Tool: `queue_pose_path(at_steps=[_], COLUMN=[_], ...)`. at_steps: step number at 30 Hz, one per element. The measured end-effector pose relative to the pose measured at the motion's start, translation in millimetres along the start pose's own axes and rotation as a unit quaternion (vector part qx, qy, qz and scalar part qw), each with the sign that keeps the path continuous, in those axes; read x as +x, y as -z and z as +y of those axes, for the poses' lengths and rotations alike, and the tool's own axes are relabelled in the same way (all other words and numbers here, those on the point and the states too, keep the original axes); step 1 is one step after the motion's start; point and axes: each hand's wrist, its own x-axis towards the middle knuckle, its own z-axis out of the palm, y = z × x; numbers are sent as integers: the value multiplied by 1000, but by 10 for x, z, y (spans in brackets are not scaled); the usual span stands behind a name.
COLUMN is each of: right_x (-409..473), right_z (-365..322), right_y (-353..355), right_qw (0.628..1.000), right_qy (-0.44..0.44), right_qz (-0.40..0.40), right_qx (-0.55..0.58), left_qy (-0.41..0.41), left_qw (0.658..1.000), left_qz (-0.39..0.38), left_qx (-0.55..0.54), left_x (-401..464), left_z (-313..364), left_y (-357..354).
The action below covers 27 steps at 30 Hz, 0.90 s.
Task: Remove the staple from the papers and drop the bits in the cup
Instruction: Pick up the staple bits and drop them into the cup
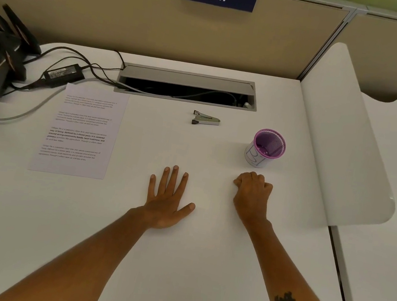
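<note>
**Hands at rest on the desk**

The left hand is laid flat, fingers spread; the right hand is curled into an empty fist. Beyond, the papers are seen far left, the purple cup just past the fist, the staple remover farther back between them.

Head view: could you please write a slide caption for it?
Left hand flat, right hand fisted on desk; papers, staple remover, purple cup untouched.

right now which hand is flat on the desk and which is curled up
The left hand lies flat, fingers spread on the desk. The right hand is curled into a fist near the purple cup.
</note>
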Motion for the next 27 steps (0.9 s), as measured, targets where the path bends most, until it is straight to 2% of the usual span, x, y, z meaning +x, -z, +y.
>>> queue_pose_path(at_steps=[4,7,11,16,20,27], right_x=[82,245,558,938,964,971], right_z=[40,81,114,234,217,239], right_y=[249,550,980,1093,1154,1232], right_qw=[992,983,974,975,986,990], right_qy=[-75,-74,-72,-100,-79,-71], right_qz=[-3,38,93,88,82,81], right_qx=[101,163,194,175,122,95], left_qy=[-2,-2,-7,-2,-6,-8], left_qw=[1000,1000,1000,1000,1000,1000], left_qz=[4,2,5,-4,-7,-11], left_qx=[-1,-2,-4,-4,-6,-17], left_x=[3,7,8,0,-15,-18], left_z=[3,3,-1,10,9,11], left_y=[5,1,4,19,30,44])
